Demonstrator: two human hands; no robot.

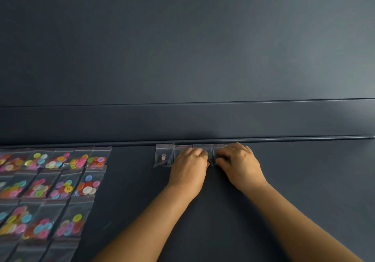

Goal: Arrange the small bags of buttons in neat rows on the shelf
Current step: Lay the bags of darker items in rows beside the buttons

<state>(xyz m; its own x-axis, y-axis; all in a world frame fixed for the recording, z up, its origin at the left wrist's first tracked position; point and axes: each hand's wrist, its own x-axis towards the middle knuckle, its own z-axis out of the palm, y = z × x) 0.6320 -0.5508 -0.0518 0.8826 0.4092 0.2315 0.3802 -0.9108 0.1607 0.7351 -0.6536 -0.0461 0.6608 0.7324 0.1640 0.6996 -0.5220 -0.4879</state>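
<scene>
A short row of small clear zip bags lies along the back edge of the dark shelf (304, 180). The leftmost bag (164, 155) holds dark and pale buttons and lies uncovered. My left hand (189, 167) rests, fingers curled, on the bags just right of it. My right hand (239, 165) lies on the row's right end, its fingers bent over a bag (220, 157) of dark buttons. Both hands meet near the middle of the row, hiding most of the bags under them.
Several rows of clear bags with bright mixed-colour buttons (50, 188) cover the shelf's left part, down to the bottom edge. A raised dark ledge (182, 122) and back wall run behind the bags.
</scene>
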